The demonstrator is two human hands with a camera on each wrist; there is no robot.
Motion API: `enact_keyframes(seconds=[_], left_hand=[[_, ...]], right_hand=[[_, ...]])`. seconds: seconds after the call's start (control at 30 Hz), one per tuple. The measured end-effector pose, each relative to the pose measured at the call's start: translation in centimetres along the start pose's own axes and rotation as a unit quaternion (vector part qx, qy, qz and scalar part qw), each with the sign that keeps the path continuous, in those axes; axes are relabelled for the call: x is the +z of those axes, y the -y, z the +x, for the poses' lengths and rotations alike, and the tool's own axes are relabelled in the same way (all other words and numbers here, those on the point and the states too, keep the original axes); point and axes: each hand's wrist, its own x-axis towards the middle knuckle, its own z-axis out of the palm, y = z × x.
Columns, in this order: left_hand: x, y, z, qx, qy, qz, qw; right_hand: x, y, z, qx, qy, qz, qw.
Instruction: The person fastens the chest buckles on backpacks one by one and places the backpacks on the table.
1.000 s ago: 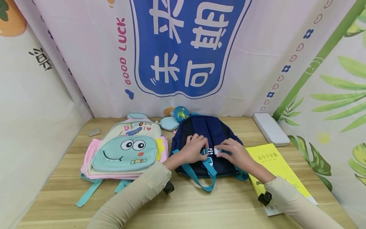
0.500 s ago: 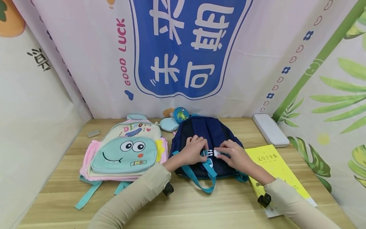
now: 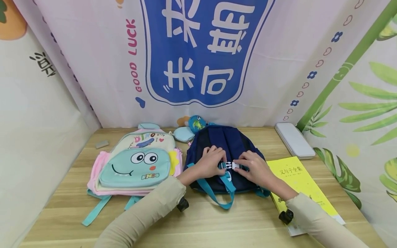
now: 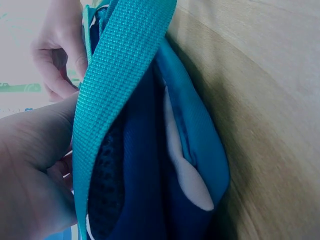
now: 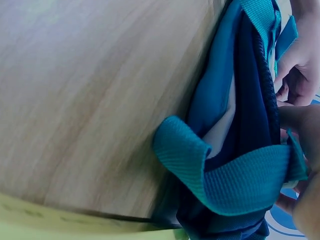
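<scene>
clearly, left fingers (image 3: pixel 221 153) and right fingers (image 3: pixel 245 162) pinch buckle halves (image 3: pixel 235 165) on a navy backpack (image 3: pixel 218 139); contents hidden.

1. The setting is looking like a small cloth-lined booth; whether it is standing inside a home, the views are not telling.
2. A pale back cloth (image 3: pixel 105 75), bearing "GOOD LUCK" and a blue panel (image 3: pixel 203 51), is rising behind a wood-grain counter (image 3: pixel 217 225).
3. A left cloth (image 3: pixel 40 117) and a right cloth (image 3: pixel 366 137) are flanking it, the latter showing green leaves (image 3: pixel 367 108).
4. A cartoon backpack (image 3: pixel 133 167), a navy backpack (image 3: pixel 224 144) and a yellow book (image 3: pixel 299 186) are giving it a child's study-corner look.
</scene>
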Motion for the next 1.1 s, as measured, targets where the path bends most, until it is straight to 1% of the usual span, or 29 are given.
enact_keyframes(seconds=[0.37,0.67,0.83,1.1], left_hand=[[-0.21,-0.23,0.05,0.0,0.0,0.014,0.9999],[-0.07,-0.26,0.09,0.005,0.001,0.02,0.9998],[0.06,-0.37,0.01,0.012,-0.001,0.024,0.9996],[-0.22,-0.53,-0.15,0.021,-0.005,0.029,0.9994]], right_hand=[[-0.15,0.22,0.32,0.007,0.007,-0.001,0.9999],[-0.12,0.33,0.39,0.007,0.01,-0.001,0.9999],[0.07,0.38,0.33,0.005,0.013,-0.001,0.9999],[0.31,0.25,0.41,-0.001,0.01,0.009,0.9999]])
